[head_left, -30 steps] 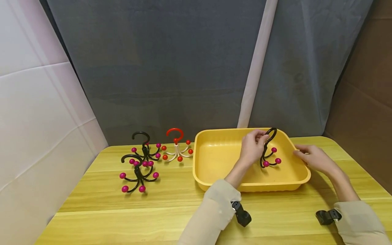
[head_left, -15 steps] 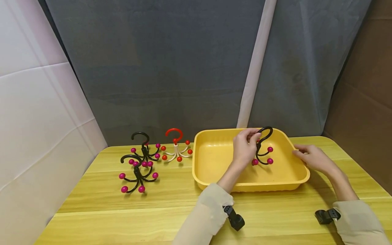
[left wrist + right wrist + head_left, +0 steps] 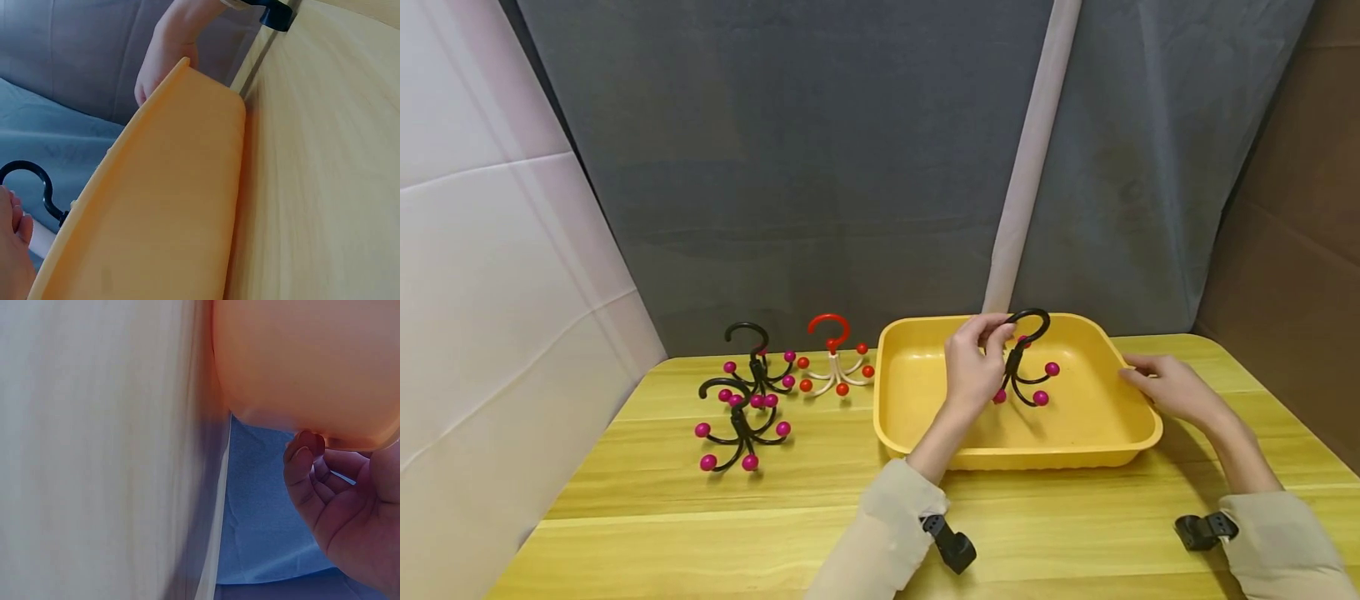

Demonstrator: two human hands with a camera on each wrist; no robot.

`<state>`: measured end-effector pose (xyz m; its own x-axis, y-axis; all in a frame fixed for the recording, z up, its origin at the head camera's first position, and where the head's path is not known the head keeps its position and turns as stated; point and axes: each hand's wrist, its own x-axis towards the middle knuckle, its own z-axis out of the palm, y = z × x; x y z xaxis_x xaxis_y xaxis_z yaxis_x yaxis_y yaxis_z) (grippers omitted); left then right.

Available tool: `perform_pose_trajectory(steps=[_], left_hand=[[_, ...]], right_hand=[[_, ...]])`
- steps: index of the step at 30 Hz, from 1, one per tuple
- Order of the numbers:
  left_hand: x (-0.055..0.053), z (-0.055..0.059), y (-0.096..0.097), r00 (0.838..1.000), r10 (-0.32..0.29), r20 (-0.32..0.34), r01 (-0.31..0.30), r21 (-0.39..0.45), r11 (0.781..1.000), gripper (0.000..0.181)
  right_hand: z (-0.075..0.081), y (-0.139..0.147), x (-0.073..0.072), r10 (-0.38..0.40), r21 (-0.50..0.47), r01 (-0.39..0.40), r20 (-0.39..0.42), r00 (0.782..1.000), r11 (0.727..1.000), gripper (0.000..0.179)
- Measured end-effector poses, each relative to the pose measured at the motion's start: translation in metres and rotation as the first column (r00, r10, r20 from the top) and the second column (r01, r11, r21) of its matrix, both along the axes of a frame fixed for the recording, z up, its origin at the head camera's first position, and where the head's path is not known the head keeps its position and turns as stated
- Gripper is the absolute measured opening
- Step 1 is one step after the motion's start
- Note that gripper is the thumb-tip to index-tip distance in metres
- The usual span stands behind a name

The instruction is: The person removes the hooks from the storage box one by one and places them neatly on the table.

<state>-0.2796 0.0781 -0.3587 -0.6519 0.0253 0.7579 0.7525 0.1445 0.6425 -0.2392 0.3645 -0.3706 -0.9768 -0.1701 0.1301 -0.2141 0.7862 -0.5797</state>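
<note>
My left hand (image 3: 972, 364) pinches a black rotating hook hanger (image 3: 1015, 363) near its curved hook. The hanger is upright over the yellow plastic basin (image 3: 1045, 459), its curved arms tipped with pink balls. In the left wrist view only the hook (image 3: 45, 181) rises above the basin's rim; the arms are hidden behind the wall. My right hand (image 3: 1180, 396) grips the basin's right rim, thumb over it and fingers (image 3: 303, 465) curled beneath, as the right wrist view shows.
Left of the basin, on the wooden table (image 3: 647, 550), stand two more black hangers with pink balls, one in front (image 3: 740, 429) and one behind (image 3: 757, 367). A white hanger (image 3: 832, 367) with a red hook and red balls stands beside them. Grey cloth (image 3: 812, 167) hangs behind.
My left hand has moved left across the basin, carrying the black hanger, which has turned so that more of its arms show. The right hand and the basin have stayed in place.
</note>
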Motion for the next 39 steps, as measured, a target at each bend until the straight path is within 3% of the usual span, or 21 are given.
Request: perform_pose_trajectory(steps=[14,22,39], left_hand=[[0.010,0.015,-0.034,0.998,-0.005,-0.064,0.008,0.058,0.998,0.009],[0.015,0.022,-0.048,0.998,-0.046,-0.038,0.049,0.085,0.995,0.010],[0.019,0.027,-0.085,0.999,-0.047,0.014,0.045,0.105,0.993,0.012]], right_hand=[[-0.001,0.000,0.000,0.003,0.007,-0.003,-0.005,1.000,1.000,0.043],[0.001,-0.001,0.001,0.000,0.003,0.000,0.016,1.000,1.000,0.047],[-0.001,0.002,0.000,0.014,-0.020,-0.015,-0.005,1.000,1.000,0.044]])
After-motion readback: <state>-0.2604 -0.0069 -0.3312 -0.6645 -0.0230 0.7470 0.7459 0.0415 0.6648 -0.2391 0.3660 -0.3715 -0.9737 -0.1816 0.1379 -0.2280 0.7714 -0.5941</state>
